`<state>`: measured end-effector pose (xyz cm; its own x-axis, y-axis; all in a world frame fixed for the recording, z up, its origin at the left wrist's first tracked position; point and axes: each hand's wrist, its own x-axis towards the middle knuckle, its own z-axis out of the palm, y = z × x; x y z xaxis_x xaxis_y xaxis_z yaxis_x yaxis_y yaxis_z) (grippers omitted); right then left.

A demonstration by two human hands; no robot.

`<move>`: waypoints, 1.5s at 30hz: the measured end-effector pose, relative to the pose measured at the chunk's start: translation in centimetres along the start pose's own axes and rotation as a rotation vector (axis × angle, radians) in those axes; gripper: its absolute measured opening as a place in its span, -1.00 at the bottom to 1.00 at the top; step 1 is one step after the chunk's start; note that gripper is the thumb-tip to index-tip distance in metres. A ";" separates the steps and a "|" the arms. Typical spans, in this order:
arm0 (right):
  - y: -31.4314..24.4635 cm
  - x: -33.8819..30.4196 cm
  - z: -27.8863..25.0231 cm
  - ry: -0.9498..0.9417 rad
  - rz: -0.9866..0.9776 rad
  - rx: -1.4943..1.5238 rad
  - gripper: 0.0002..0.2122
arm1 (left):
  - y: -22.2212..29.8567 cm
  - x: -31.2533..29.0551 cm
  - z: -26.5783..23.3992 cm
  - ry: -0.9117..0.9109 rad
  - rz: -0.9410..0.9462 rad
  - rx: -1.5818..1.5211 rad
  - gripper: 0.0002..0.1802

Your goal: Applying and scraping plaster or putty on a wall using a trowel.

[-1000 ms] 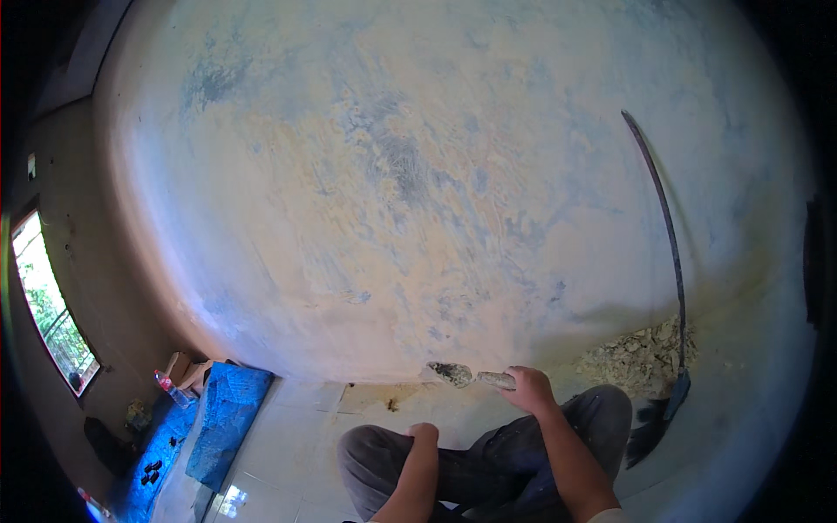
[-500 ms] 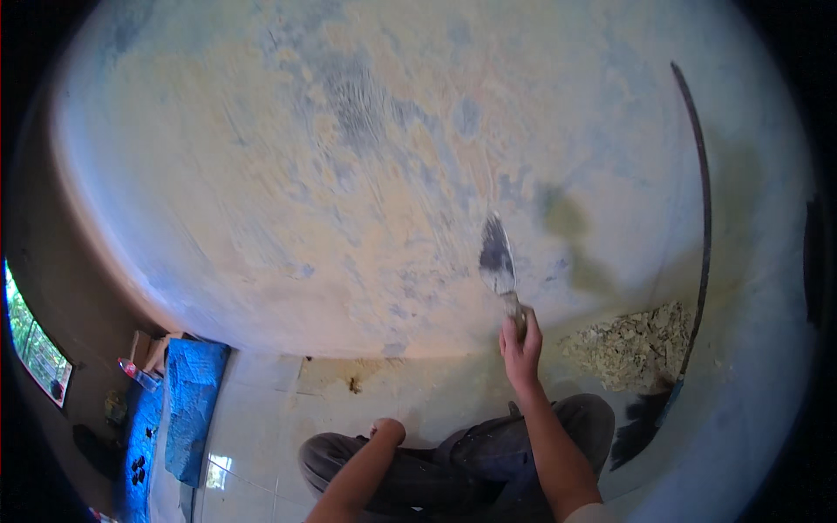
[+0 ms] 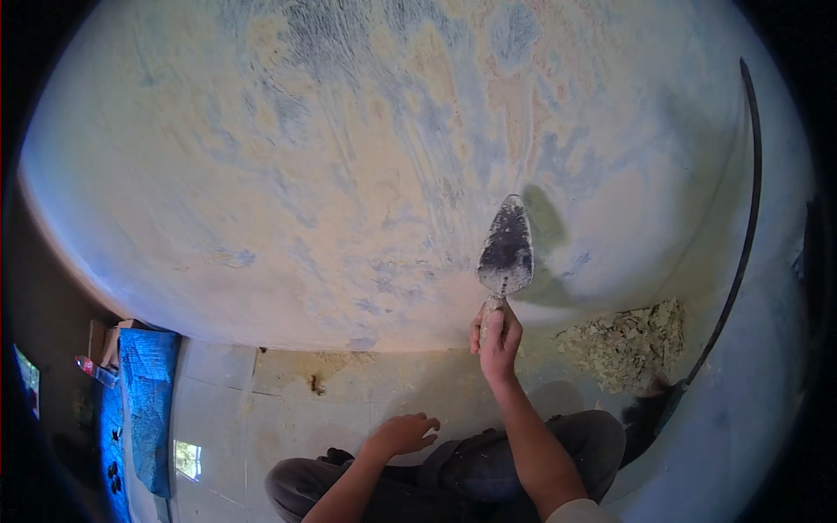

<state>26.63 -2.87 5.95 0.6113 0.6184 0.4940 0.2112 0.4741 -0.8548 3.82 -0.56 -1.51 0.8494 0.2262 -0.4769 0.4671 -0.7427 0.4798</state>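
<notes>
My right hand point(image 3: 499, 342) is wrapped round the handle of a pointed trowel point(image 3: 507, 246). The trowel's dark blade, crusted with pale material, points up in front of the patchy wall point(image 3: 349, 218); I cannot tell whether its tip touches. Around the blade the wall is mottled cream, blue-grey and white, with scraped streaks and a reddish patch higher up. Above my bent knee, my left hand point(image 3: 408, 434) holds nothing, its fingers loosely apart.
A heap of pale flakes point(image 3: 632, 344) lies on the tiled floor point(image 3: 222, 392) at right. Beside it, a broom point(image 3: 647, 417) has its long dark handle point(image 3: 751, 183) leaning up the wall. Blue sheeting point(image 3: 150, 401), a bottle point(image 3: 94, 370) and cardboard point(image 3: 105, 340) are at far left.
The trowel has turned to show more of its blade, and my right hand has shifted slightly left. My left hand has moved right, its fingers opening out. The view has shifted too.
</notes>
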 end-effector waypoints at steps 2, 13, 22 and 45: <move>0.6 0.1 0.0 0.087 0.109 0.109 -0.55 | 0.2 -0.6 -0.2 -0.022 -0.015 0.039 -0.64; -2.5 1.2 -1.0 0.057 0.267 0.078 -0.52 | 0.1 -1.1 0.3 -0.122 -0.088 0.017 -0.59; -5.1 0.8 -0.1 0.094 0.313 0.055 -0.51 | 0.2 -1.3 0.6 -0.107 -0.098 0.045 -0.59; -6.4 0.2 -0.7 0.088 0.357 0.078 -0.51 | -0.2 -1.5 1.0 -0.135 -0.090 0.031 -0.55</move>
<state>25.94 -6.18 11.42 0.6995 0.6990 0.1486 -0.0838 0.2866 -0.9544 2.23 -1.33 -1.65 0.7625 0.2075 -0.6128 0.5304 -0.7429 0.4084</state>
